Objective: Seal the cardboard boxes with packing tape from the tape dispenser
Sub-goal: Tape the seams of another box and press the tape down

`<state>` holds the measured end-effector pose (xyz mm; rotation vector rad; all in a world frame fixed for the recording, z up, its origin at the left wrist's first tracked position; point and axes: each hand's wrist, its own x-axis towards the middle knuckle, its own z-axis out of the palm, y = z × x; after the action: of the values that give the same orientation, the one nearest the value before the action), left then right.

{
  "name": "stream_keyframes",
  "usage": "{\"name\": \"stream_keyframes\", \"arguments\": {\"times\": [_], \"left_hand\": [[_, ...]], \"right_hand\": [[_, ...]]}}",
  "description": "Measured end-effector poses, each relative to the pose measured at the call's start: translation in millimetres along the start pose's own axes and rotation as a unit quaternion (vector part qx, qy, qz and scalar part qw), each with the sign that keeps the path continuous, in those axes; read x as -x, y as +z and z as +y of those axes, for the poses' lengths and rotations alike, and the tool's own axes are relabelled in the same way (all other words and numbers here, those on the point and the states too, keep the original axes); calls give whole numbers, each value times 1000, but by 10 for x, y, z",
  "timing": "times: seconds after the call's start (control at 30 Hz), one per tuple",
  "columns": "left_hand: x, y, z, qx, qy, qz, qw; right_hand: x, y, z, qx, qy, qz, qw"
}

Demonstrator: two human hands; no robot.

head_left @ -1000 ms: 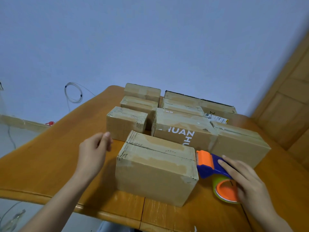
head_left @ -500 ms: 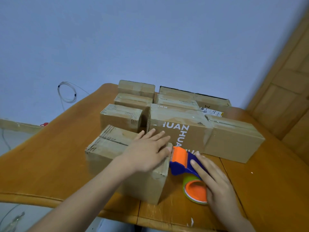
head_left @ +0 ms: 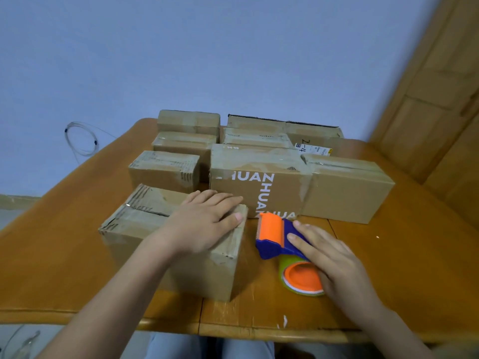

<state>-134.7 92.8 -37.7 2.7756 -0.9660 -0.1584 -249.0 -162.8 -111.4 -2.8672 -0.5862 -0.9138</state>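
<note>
A worn cardboard box (head_left: pixel 145 221) stands nearest me on the wooden table (head_left: pixel 404 260). My left hand (head_left: pixel 204 224) lies flat on its top near the right end, fingers straight. To the right of the box lies a blue and orange tape dispenser (head_left: pixel 280 239) with a greenish tape roll (head_left: pixel 300 278). My right hand (head_left: pixel 329 257) rests over the dispenser's handle, fingers stretched along it; whether they curl under it is hidden.
Several more boxes crowd the table behind, among them a large one printed ZHUAN (head_left: pixel 259 177) and a long one (head_left: pixel 347 187) to its right. A wooden door (head_left: pixel 440 86) stands at the right. A coiled cable (head_left: pixel 80 138) hangs on the wall at left.
My left hand moved from the box's left side onto its top and the box shifted left. My right hand stays on the dispenser, which slid slightly left with the view.
</note>
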Motion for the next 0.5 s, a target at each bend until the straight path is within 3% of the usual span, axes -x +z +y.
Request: {"name": "stream_keyframes", "arguments": {"times": [0.13,0.3,0.5], "left_hand": [[10,-2,-25,-1,-2,4,1000],[19,-25,-6,2,10,16,1000],[36,-24,29,12,1,41,999]], "right_hand": [[45,-88,67,29,-26,-5,999],[129,-210,144,49,-8,-105,993],[-167,-101,-78,85,-41,-121,988]]}}
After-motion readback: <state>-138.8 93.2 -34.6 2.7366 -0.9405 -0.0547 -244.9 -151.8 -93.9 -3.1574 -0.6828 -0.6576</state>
